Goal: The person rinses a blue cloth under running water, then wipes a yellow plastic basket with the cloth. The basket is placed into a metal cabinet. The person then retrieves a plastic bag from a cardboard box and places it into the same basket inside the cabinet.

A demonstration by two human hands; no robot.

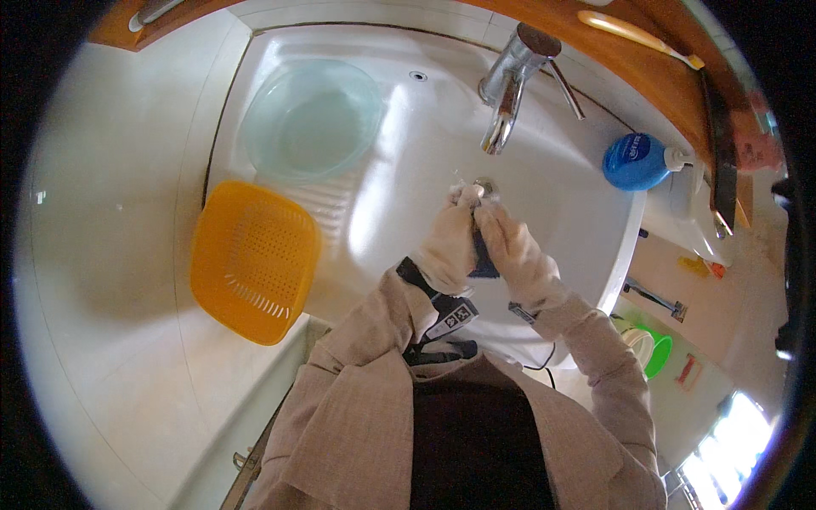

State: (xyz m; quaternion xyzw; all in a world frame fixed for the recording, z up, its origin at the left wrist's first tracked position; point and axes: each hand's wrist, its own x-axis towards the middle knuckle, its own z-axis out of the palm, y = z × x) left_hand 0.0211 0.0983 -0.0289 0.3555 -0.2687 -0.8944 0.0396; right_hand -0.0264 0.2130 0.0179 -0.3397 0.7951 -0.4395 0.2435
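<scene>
My left hand [450, 242] and my right hand [518, 251], both in pale gloves, meet over the white sink [552, 187], just in front of the drain [485, 184]. Their fingers are closed and pressed together at the tips. Between the palms shows a dark blue piece [483, 259] that looks like cloth; most of it is hidden by the gloves. Something whitish, perhaps foam, lies at the left fingertips, too small to make out. Above the drain stands a chrome faucet [510, 93], its spout apart from my hands.
A translucent pale green basin [314, 123] sits at the sink's far left. Nearer stands an orange perforated basket [285, 212]. A blue pump bottle [633, 161] is on the right rim. At the far right, a toothbrush [633, 32] lies on a wooden shelf [595, 68].
</scene>
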